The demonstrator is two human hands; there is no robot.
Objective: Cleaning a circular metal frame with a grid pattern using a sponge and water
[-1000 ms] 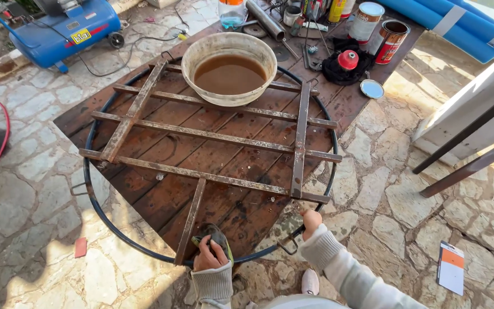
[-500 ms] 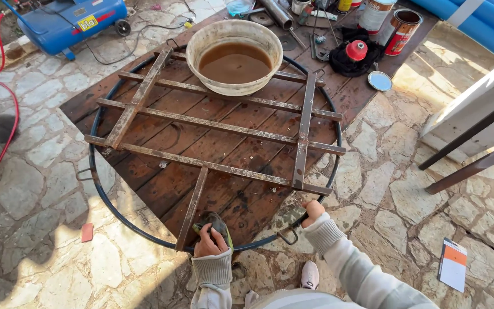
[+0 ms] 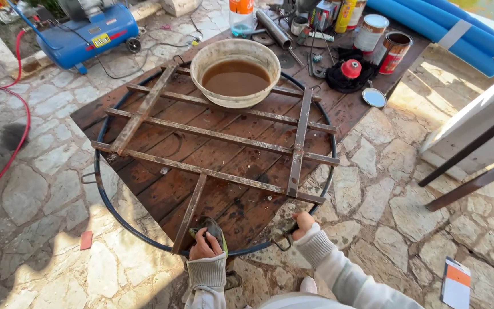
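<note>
One round metal grate, one basin of brown liquid, one blue air compressor, two open paint tins, two blue tubes and two bare hands are being counted on and around the wooden board.

basin of brown liquid: set on far side of wooden board | blue compressor: beyond board, left | paint cans: beyond basin, right | blue tubes: farther right
</note>
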